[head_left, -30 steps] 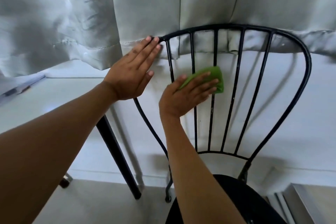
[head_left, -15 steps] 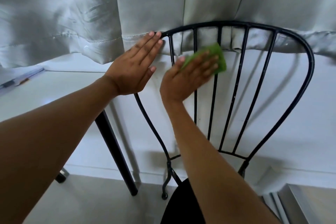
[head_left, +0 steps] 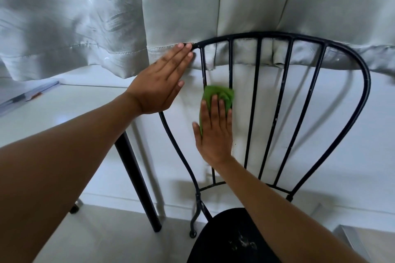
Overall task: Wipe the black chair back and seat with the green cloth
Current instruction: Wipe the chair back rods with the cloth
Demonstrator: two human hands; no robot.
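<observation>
The black metal chair back (head_left: 363,83) arches in front of me, with several thin vertical bars. Its round black seat (head_left: 226,239) shows at the bottom, with pale smudges on it. My right hand (head_left: 215,132) lies flat against the two leftmost bars, pressing the green cloth (head_left: 220,94) onto them about halfway up. The cloth sticks out above my fingertips. My left hand (head_left: 162,83) rests flat, fingers together, on the left side of the frame, its fingertips at the upper left corner.
A pale grey curtain (head_left: 192,6) hangs just behind the chair top. A white table (head_left: 53,109) with a black leg (head_left: 136,179) stands at the left, papers on its far edge. A white wall is behind, light floor tiles below.
My right hand with the cloth rose toward the top of the bars, then slid back down to mid height. The left hand stayed at the frame's upper left.
</observation>
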